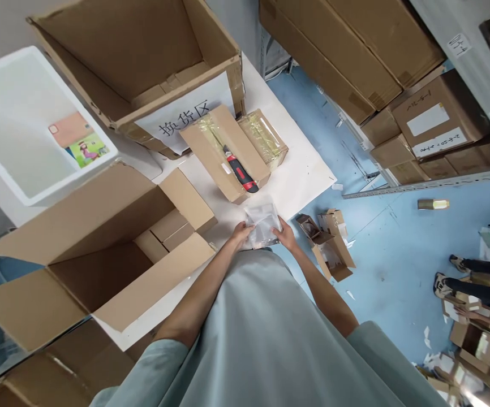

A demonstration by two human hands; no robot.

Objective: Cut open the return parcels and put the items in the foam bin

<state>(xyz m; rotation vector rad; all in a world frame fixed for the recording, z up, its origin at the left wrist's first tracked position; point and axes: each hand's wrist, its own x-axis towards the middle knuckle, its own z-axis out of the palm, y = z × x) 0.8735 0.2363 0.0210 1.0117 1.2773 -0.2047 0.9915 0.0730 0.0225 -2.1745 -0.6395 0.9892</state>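
Note:
Close to my body, at the near edge of the white table (304, 181), I hold a clear plastic bag (263, 223). What is in the bag, if anything, cannot be made out. My left hand (241, 233) grips its left side, thumb on top. On the right side my right hand (285, 233) does the same. Just beyond the bag lies a closed, taped cardboard box (215, 150), and on top of it rests a red and black utility knife (240, 169). A smaller taped box (264, 138) sits beside that one.
An open carton (100, 254) stands left; behind it are a white foam box (11, 130) and a large labelled carton (143, 62). Shelving with boxes (435, 118) is at right. Opened boxes (332, 249) lie on the blue floor. Another person's legs (474, 277) show far right.

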